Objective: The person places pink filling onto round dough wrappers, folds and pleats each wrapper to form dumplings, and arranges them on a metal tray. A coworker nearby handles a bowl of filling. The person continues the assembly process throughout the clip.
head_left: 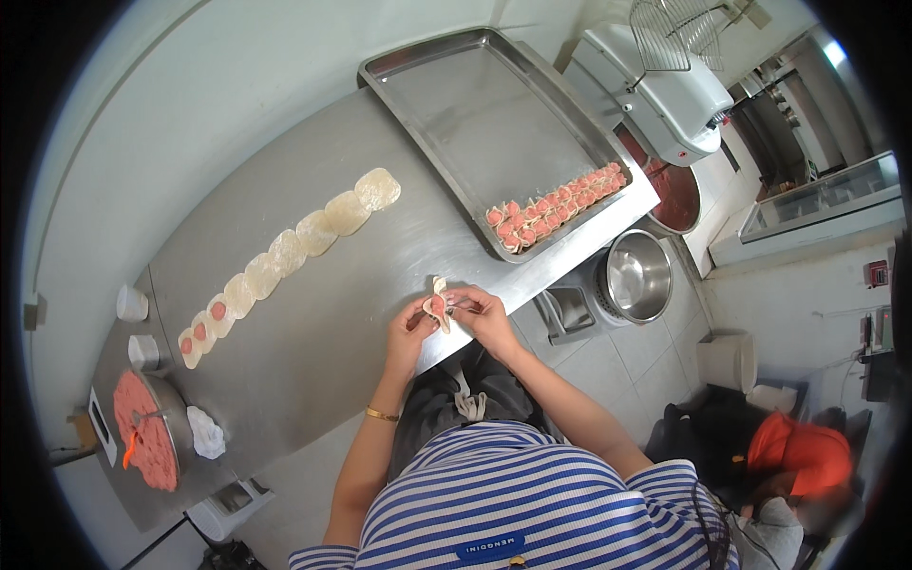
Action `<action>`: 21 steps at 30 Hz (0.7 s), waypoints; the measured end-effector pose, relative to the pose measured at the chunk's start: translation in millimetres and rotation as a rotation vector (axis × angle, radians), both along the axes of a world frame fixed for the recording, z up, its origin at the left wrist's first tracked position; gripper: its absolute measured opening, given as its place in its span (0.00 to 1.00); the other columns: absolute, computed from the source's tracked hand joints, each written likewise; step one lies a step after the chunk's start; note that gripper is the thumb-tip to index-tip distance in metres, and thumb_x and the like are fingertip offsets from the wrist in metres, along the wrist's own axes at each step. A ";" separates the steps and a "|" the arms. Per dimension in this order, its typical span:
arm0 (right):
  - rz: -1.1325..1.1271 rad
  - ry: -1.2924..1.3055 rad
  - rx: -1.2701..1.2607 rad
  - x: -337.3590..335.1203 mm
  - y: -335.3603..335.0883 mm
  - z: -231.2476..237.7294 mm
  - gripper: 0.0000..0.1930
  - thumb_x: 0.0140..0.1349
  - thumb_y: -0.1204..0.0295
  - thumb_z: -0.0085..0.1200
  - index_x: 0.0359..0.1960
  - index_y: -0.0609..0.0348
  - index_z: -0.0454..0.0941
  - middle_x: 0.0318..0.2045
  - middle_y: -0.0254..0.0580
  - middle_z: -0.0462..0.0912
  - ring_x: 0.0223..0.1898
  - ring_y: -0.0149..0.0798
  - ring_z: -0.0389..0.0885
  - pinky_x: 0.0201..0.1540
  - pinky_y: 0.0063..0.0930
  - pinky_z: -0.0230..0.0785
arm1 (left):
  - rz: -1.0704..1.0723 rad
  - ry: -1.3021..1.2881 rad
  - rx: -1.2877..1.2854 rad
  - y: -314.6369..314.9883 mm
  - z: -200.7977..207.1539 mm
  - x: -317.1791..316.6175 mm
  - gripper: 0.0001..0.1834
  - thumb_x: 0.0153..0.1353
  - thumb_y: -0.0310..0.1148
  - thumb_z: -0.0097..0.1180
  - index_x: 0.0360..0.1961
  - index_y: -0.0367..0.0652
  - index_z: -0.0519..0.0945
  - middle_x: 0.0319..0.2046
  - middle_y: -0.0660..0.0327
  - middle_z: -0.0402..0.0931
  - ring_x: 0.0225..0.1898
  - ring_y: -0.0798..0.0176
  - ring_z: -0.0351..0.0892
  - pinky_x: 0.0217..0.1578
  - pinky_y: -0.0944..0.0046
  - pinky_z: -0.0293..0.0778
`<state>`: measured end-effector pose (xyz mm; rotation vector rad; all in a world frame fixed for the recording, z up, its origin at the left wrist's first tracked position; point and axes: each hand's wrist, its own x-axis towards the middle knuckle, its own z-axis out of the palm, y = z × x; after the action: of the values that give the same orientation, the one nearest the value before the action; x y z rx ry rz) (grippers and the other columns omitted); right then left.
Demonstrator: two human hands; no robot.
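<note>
Both my hands meet over the near edge of the steel table, around a dumpling (438, 306) with pink meat filling showing in its pale dough. My left hand (410, 318) pinches its left side, and my right hand (484, 313) grips the right side. To the left, a slanting row of overlapping round dough wrappers (288, 253) lies on the table. Dabs of pink filling sit on the few wrappers at its near left end. Beyond my hands, a large metal tray (446, 157) holds rows of filled dumplings (556, 206) along its near right end.
At the far left stands a bowl of pink meat filling (142, 446) with an orange-handled utensil, beside a crumpled white cloth (206, 432). A white mixer (655, 95) is past the tray. Below the table's right edge is a steel pot (638, 275). Someone in red (800, 454) is at lower right.
</note>
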<state>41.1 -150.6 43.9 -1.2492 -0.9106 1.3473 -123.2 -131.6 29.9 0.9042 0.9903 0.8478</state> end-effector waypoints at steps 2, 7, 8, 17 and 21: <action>-0.006 -0.018 0.012 -0.9 0.8 0.7 0.14 0.54 0.87 0.55 0.43 0.65 0.80 0.42 0.37 0.78 0.38 0.27 0.79 0.42 0.19 0.71 | 0.004 -0.095 -0.045 1.1 -0.4 -1.2 0.16 0.64 0.25 0.53 0.53 0.38 0.75 0.45 0.64 0.77 0.45 0.71 0.76 0.45 0.72 0.73; 0.044 -0.026 -0.030 1.8 3.5 4.1 0.13 0.58 0.83 0.56 0.46 0.64 0.79 0.40 0.34 0.80 0.35 0.21 0.75 0.41 0.16 0.67 | 0.038 -0.287 -0.147 2.1 2.8 0.6 0.16 0.67 0.25 0.50 0.55 0.40 0.72 0.48 0.63 0.75 0.47 0.68 0.76 0.46 0.70 0.75; 0.157 -0.027 -0.032 6.8 5.8 8.5 0.14 0.58 0.82 0.56 0.46 0.63 0.79 0.41 0.34 0.81 0.37 0.22 0.75 0.42 0.16 0.68 | 0.048 -0.340 -0.167 1.6 -0.8 -1.0 0.16 0.67 0.25 0.49 0.56 0.40 0.71 0.49 0.62 0.75 0.48 0.67 0.76 0.46 0.70 0.75; -1.376 -0.614 0.148 400.9 93.9 59.6 0.19 0.63 0.74 0.46 0.56 0.67 0.70 0.48 0.48 0.80 0.50 0.40 0.77 0.55 0.37 0.68 | 0.071 -0.563 -0.272 4.9 8.7 -6.3 0.18 0.68 0.25 0.47 0.59 0.38 0.68 0.55 0.52 0.72 0.55 0.56 0.75 0.50 0.67 0.75; -0.552 -0.884 0.566 284.0 109.6 81.9 0.16 0.60 0.76 0.51 0.51 0.59 0.77 0.45 0.43 0.82 0.47 0.39 0.78 0.50 0.32 0.69 | 0.177 -0.582 -0.270 0.5 18.2 -17.4 0.19 0.68 0.25 0.46 0.59 0.38 0.67 0.56 0.52 0.71 0.56 0.55 0.74 0.54 0.65 0.73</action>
<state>325.1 -41.0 125.9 -1.4778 -1.2867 0.0294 -140.6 -131.1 48.0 0.3062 0.6535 1.0214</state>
